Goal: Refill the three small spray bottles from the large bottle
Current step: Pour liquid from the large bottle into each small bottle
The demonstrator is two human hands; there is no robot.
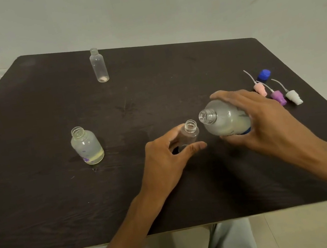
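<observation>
My right hand (pixel 263 120) grips the large clear bottle (pixel 222 120), which is uncapped and tilted with its mouth toward the left. Pale liquid sits in its lower side. Just left of that mouth stands a small open bottle (pixel 190 133), held upright between the thumb and fingers of my left hand (pixel 168 159). A second small bottle (pixel 86 146) with a purple flower mark stands open at the left, a little yellowish liquid in its base. The third small bottle (pixel 98 65), slim and open, stands near the far edge.
On the dark table (pixel 42 209) at the right lie a pink spray head (pixel 260 89), a purple spray head (pixel 277 97), a white spray head (pixel 293 97) and a blue cap (pixel 264 75). The table's front edge runs above my knees and sandalled feet.
</observation>
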